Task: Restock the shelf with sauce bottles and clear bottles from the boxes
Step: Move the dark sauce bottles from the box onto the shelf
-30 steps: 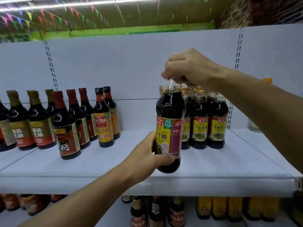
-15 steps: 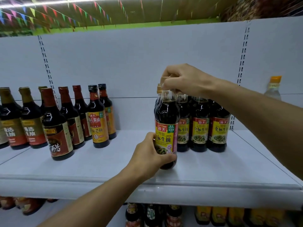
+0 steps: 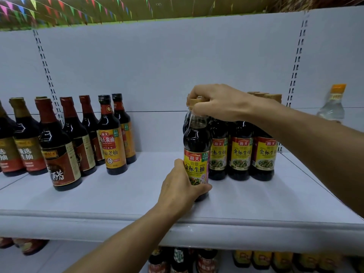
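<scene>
Spanning the frame, the white shelf carries a group of dark sauce bottles at the left and a row of yellow-labelled ones at the right. Both forearms reach forward over its front edge. A sauce bottle stands upright just left of that row (its base hidden by fingers). The left hand wraps its lower body, thumb across the label. The right hand, wrist bent down, grips its tan cap from above.
</scene>
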